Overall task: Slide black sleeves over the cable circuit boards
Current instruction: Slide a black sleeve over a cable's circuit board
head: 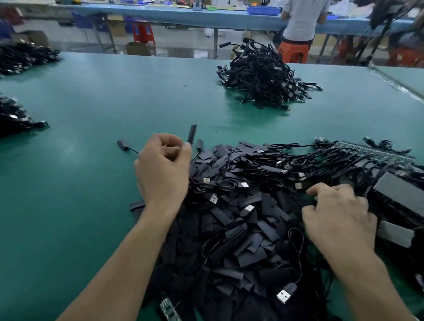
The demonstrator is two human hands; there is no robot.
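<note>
The left hand (163,168) is raised over the left edge of the heap, its thumb and fingers curled and pinching one black sleeve (192,133), which sticks up and away from the fingertips. The right hand (338,217) lies knuckles-up on the right side of the heap, its fingers bent down among the cables (313,164); whether it grips anything cannot be told.

The pile of loose black sleeves (235,233) spreads across the near middle of the green counter (91,105), mixed with thin black cables ending in USB plugs (285,295). A small green circuit board (171,315) lies bare at the pile's near left edge. A row of joined circuit boards (374,150) lies at the right.

A heap of black cables (263,82) sits farther back, well apart. More dark piles (2,116) sit at the left edge. A person (303,10) stands at a far blue bench.
</note>
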